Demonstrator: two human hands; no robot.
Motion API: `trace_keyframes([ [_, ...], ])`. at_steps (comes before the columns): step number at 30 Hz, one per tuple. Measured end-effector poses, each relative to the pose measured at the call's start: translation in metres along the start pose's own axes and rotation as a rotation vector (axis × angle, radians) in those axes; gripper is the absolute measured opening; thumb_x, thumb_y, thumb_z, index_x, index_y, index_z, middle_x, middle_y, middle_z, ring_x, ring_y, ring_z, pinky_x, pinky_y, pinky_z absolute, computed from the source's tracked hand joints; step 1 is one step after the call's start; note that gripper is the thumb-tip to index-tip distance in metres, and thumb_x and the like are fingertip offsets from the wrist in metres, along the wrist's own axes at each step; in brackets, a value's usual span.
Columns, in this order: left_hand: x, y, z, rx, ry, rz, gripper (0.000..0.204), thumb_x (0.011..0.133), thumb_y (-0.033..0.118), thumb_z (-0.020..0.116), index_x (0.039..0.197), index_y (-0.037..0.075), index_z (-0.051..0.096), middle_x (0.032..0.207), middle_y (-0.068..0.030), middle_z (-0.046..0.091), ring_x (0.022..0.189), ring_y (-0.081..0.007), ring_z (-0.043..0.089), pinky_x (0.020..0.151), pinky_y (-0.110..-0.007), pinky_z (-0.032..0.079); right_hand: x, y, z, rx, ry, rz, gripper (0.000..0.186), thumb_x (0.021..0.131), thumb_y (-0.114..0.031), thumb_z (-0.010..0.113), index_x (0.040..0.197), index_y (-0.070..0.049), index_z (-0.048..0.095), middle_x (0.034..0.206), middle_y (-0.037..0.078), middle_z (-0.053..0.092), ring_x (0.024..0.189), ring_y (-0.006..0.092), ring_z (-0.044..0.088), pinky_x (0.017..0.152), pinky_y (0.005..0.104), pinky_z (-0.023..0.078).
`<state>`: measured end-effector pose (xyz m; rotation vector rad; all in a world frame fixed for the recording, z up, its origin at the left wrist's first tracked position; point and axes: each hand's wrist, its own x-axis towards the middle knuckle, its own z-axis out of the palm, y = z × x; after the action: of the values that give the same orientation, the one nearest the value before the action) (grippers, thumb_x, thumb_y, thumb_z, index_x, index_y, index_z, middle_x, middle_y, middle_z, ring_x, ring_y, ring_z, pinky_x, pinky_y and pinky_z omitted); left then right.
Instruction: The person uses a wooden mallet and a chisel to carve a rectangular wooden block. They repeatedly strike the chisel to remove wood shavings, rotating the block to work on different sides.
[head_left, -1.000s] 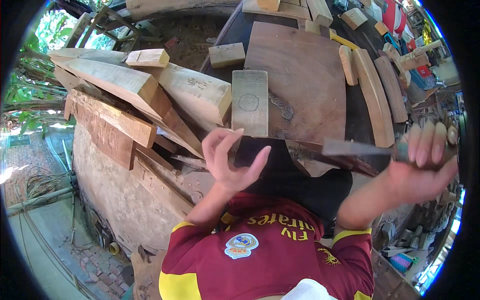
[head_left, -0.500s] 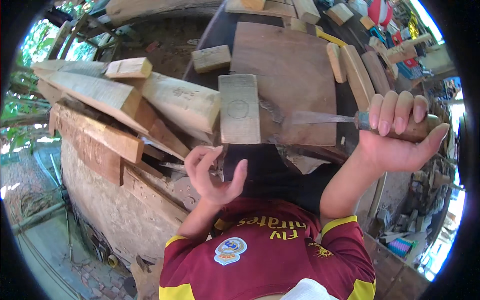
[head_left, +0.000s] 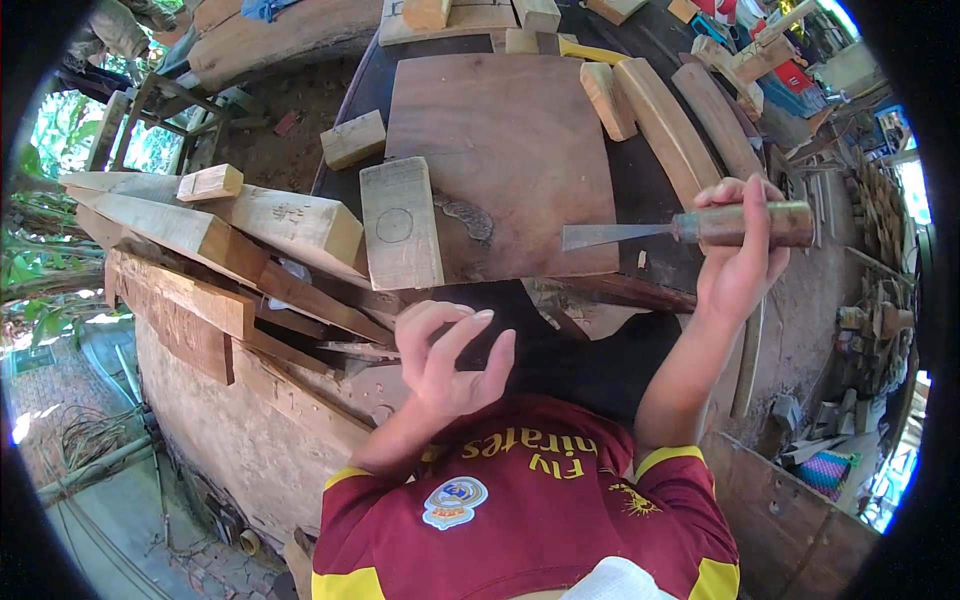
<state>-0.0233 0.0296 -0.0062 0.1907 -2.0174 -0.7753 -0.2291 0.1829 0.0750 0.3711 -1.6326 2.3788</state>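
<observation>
Clearly, a chisel (head_left: 684,229) was held by its wooden handle in the right grip (head_left: 738,240), the fingers being closed around it and the butt of the handle left exposed on the far side. Its flat blade was pointed toward the left, and its tip was seen over the right near corner of a wide brown board (head_left: 510,130); whether the board was touched by the metal could not be told. The left grip (head_left: 448,358) was held half wide, with the fingers bent and the thumb set apart, just beside the near end of a pale wooden block (head_left: 408,262). On this block a circle was drawn, and its right side was placed against the board's left part, next to a dark rough patch. The board was laid on a dark tabletop (head_left: 645,185). Farther left, a small block (head_left: 355,140) was set near the board's edge, and thick beams (head_left: 290,222) were stacked beyond the pale block. To the right of the board, a long curved piece of wood (head_left: 665,130) was laid beside a shorter piece (head_left: 606,100).
</observation>
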Motion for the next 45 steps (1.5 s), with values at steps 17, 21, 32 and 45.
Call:
trace_keyframes([
  [17, 0.039, 0.065, 0.061, -0.116, -0.305, 0.133, 0.06, 0.062, 0.01, 0.08, 0.118, 0.001, 0.06, 0.114, -0.0154, 0.06, 0.101, -0.0317, 0.058, 0.088, -0.041, 0.047, -0.061, -0.025, -0.084, -0.005, -0.343, -0.019, 0.037, 0.087, -0.003, 0.06, 0.12, -0.002, 0.043, 0.11, 0.03, 0.06, 0.078, 0.0295, 0.067, 0.062, 0.0339, 0.055],
  [21, 0.08, 0.082, 0.067, -0.166, -0.391, 0.241, 0.069, 0.061, 0.011, 0.073, 0.125, -0.002, 0.051, 0.12, -0.0184, 0.056, 0.108, -0.0348, 0.057, 0.093, -0.043, 0.044, -0.057, -0.049, -0.068, -0.166, -0.781, -0.307, 0.022, 0.072, 0.005, 0.066, 0.09, -0.005, 0.057, 0.103, 0.023, 0.065, 0.091, 0.0378, 0.066, 0.077, 0.0401, 0.055],
  [32, 0.116, 0.074, 0.045, -0.045, -0.67, 0.315, 0.019, 0.074, 0.017, 0.064, 0.088, 0.009, 0.053, 0.06, -0.0082, 0.054, 0.054, -0.031, 0.061, 0.045, -0.043, 0.046, -0.064, -0.044, -0.065, -0.293, -0.601, -0.38, 0.045, 0.078, 0.007, 0.064, 0.12, -0.008, 0.055, 0.127, 0.028, 0.05, 0.113, 0.0395, 0.057, 0.094, 0.0467, 0.049],
  [45, 0.151, 0.029, 0.027, 0.061, -0.361, 0.04, 0.026, 0.065, 0.013, 0.065, 0.09, 0.01, 0.062, 0.068, -0.0107, 0.063, 0.067, -0.0336, 0.065, 0.057, -0.045, 0.051, -0.048, -0.048, -0.115, -0.544, -0.578, -0.243, 0.049, 0.088, 0.005, 0.058, 0.134, 0.004, 0.042, 0.137, 0.028, 0.044, 0.105, 0.0263, 0.057, 0.085, 0.034, 0.049],
])
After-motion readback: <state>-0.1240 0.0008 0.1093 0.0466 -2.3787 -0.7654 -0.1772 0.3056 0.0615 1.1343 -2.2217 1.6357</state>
